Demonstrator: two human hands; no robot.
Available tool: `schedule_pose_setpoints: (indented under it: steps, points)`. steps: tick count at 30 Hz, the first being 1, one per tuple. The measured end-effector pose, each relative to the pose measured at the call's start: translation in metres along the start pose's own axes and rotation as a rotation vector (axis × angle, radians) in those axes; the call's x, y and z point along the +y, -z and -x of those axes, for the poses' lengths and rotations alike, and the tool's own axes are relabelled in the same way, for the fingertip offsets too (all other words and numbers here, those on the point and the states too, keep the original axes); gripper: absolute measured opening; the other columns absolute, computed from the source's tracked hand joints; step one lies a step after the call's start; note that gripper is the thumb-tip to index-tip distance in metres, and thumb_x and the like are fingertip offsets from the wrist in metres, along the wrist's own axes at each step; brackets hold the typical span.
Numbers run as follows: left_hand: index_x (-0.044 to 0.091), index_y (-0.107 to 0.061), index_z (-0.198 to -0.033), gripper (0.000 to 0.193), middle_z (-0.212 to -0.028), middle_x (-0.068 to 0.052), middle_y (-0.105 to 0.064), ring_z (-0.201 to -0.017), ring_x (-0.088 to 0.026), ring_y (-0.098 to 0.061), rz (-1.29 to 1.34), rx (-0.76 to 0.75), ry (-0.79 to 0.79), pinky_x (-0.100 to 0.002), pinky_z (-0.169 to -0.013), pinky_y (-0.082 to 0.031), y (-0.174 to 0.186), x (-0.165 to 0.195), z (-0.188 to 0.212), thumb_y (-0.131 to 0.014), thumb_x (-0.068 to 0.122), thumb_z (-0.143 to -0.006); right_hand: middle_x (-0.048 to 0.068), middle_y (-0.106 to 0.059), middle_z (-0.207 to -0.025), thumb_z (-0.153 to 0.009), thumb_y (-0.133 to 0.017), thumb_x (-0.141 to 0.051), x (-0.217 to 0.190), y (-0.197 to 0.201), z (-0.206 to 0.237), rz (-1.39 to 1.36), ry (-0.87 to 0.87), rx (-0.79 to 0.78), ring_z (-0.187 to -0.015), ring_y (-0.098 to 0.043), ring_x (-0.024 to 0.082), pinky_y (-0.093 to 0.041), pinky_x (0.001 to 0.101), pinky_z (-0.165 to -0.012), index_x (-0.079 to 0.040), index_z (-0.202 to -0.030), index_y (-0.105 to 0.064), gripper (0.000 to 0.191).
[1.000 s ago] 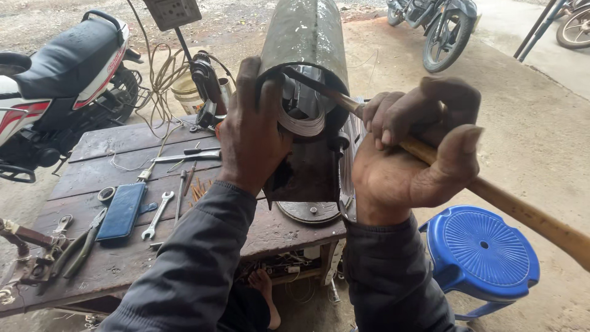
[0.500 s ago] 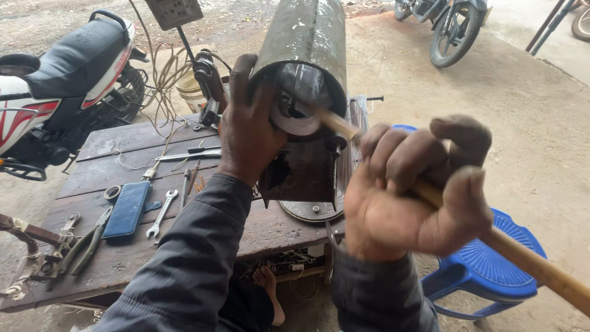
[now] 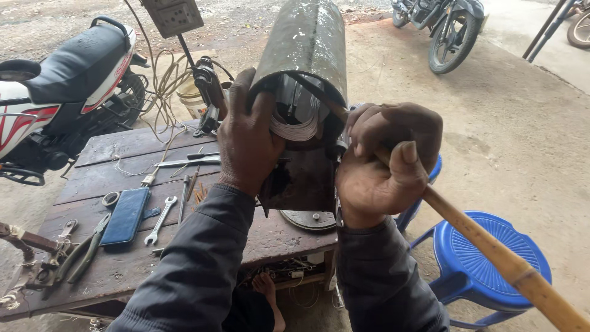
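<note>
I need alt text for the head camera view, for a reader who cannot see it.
A person's left hand grips the open end of a dark metal cylinder with wire coils inside, while the right hand pushes a bamboo stick into it. Below, a wooden table holds a wrench, pliers and a phone; a blue stool stands at right.

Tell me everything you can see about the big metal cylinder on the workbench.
The metal cylinder is a dark, scuffed, greenish-grey housing lying lengthwise, its open end toward the camera. Inside, pale wire windings show. It rests on a rusty base at the wooden workbench's right edge. The left hand grips its rim; the right hand pushes a bamboo stick into the opening.
</note>
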State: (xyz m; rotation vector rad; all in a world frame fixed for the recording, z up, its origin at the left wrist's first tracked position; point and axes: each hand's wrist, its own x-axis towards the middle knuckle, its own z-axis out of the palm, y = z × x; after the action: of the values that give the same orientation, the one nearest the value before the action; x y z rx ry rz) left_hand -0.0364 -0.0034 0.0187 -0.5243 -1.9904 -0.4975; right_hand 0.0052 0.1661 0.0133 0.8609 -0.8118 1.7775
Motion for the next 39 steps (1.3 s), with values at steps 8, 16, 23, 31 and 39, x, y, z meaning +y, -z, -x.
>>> schedule_pose_setpoints:
  steps: [8,16,23,31,39]
  points:
    - [0.008,-0.062,-0.125,0.043,-0.150,-0.020,-0.049,-0.127,-0.043,-0.065,0.115,0.047,-0.004,-0.045,-0.093,-0.062,-0.006,-0.006,0.002,-0.081,0.011,-0.087,0.005,-0.047,-0.059,-0.100,-0.060,-0.034,-0.065,-0.046,0.014,-0.081,-0.109,0.120,-0.051,-0.041,0.013,-0.038,0.0354,-0.062,-0.003,-0.107,-0.056,0.032]
    - [0.008,-0.067,-0.115,0.043,-0.150,-0.025,-0.047,-0.127,-0.045,-0.062,0.150,0.002,0.017,-0.045,-0.087,-0.062,0.006,0.007,0.002,-0.084,0.017,-0.077,0.005,-0.046,-0.055,-0.099,-0.056,-0.049,-0.106,0.012,-0.016,0.138,-0.050,-0.028,-0.039,-0.033,0.011,-0.033,0.0373,-0.043,-0.006,-0.116,-0.057,0.046]
    - [0.012,-0.073,-0.121,0.054,-0.159,-0.027,-0.026,-0.148,-0.054,-0.028,0.072,0.003,-0.019,-0.066,-0.111,-0.039,0.010,0.038,0.013,-0.090,0.035,-0.076,0.004,-0.029,-0.053,-0.105,-0.052,-0.051,-0.089,-0.008,-0.076,0.216,-0.122,-0.561,-0.041,-0.026,0.012,-0.029,0.0314,-0.044,-0.003,-0.101,-0.057,0.049]
    - [0.017,-0.078,-0.115,0.041,-0.165,-0.023,-0.024,-0.155,-0.050,-0.023,0.262,0.047,0.017,-0.065,-0.119,-0.034,-0.001,0.038,0.013,-0.091,0.033,-0.079,0.007,-0.033,-0.052,-0.112,-0.056,-0.041,-0.061,-0.047,-0.088,0.287,-0.160,-0.614,-0.039,-0.031,0.014,-0.032,0.0326,-0.046,0.007,-0.097,-0.053,0.050]
    - [0.019,-0.080,-0.111,0.041,-0.166,-0.018,-0.027,-0.156,-0.047,-0.023,0.387,0.070,0.029,-0.062,-0.126,-0.031,-0.003,0.032,0.016,-0.092,0.029,-0.073,0.009,-0.040,-0.056,-0.124,-0.056,-0.040,-0.058,-0.058,-0.078,0.448,-0.213,-0.554,-0.043,-0.037,0.018,-0.035,0.0333,-0.053,0.009,-0.091,-0.055,0.059]
